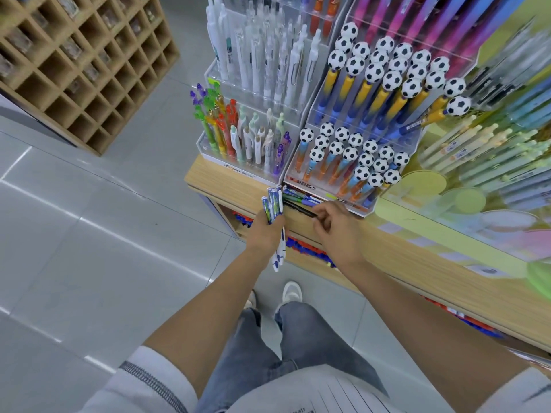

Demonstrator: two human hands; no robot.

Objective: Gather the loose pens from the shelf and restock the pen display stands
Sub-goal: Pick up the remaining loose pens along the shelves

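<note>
My left hand (267,232) grips a bundle of white-and-blue pens (273,204), tips up, at the front corner of the wooden shelf (396,248). My right hand (337,226) pinches a thin black pen (299,208) lying on the shelf top. A few loose pens (298,195), blue and green, lie just behind it against the base of the stands. Above stand a clear stand with coloured and white pens (253,138) and a stand of football-topped pens (366,120).
A pastel pen display (477,162) fills the shelf's right side. Lower shelf bins hold blue and red items (304,248). A wooden cubby rack (86,64) stands at the far left across a grey tiled floor (89,234). My feet are below the shelf edge.
</note>
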